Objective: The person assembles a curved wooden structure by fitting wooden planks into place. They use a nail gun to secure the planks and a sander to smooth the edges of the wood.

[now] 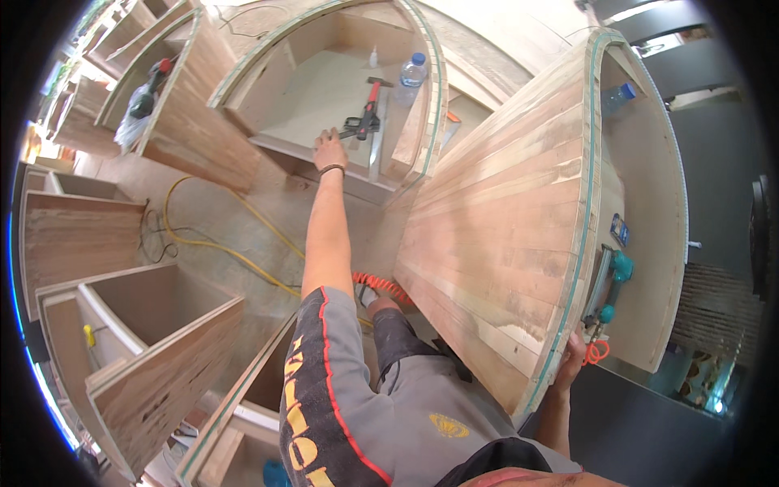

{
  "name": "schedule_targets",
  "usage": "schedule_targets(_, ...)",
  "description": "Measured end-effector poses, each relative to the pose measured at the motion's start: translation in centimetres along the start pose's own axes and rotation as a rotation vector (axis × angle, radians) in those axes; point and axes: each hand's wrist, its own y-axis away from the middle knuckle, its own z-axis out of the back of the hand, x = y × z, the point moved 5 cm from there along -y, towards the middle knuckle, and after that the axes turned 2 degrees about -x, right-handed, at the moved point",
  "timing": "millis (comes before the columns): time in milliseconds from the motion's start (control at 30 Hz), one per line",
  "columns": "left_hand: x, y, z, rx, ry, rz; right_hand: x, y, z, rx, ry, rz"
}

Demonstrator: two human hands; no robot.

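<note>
My left hand [330, 151] stretches forward over the front edge of a curved-top wooden cabinet [320, 88]. Its fingertips are at the end of a black tool [354, 128], fingers apart; contact is unclear. Against that tool lies a red-and-black hammer [372, 101], beside a flat metal strip [376, 152]. My right hand [573, 359] is low on the right, its fingers curled round the edge of a second curved wooden cabinet [495, 219]; they are partly hidden. Inside that cabinet, close to this hand, lies a teal air nailer [614, 280] with an orange coiled hose [596, 352].
A water bottle [413, 71] and small white bottle [373, 58] stand in the far cabinet. A yellow hose [223, 247] and red coiled hose [381, 283] cross the floor. More wooden cabinets [162, 390] stand left; one holds a power drill [146, 97]. Another blue-capped bottle [618, 97] is right.
</note>
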Motion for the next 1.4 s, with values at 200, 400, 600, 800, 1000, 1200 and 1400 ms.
schedule_targets(200, -0.4, 1.2, -0.5, 0.159, 0.058, -0.029, -0.6, 0.9, -0.3, -0.060, -0.030, -0.038)
schedule_targets(400, 1.3, 1.6, -3.6, 0.104, 0.090, -0.070, 1.6, -0.6, -2.2, 0.112, 0.003, 0.050)
schedule_targets(600, 2.7, 2.7, -3.7, 0.213, 0.405, 0.271, 2.9, -1.4, -1.6, 0.255, 0.077, 0.131)
schedule_targets(800, -4.7, 10.3, 12.6, -0.074, 1.360, 0.516, 3.7, -3.2, 2.6, 0.204, 0.005, 0.189)
schedule_targets(1000, -20.3, 16.0, 44.4, 0.004, 1.400, -0.073, 8.5, -5.2, 3.7, 0.201, -0.058, 0.399)
schedule_targets(1200, -35.3, 24.5, 51.0, 0.734, 1.128, -0.483, 11.7, -4.9, 2.9, 0.462, -0.417, 0.532)
schedule_targets(1400, -41.6, 23.8, 46.9, 0.592, 0.797, -0.725, 10.4, -6.8, 6.8, 0.274, -0.713, 0.245)
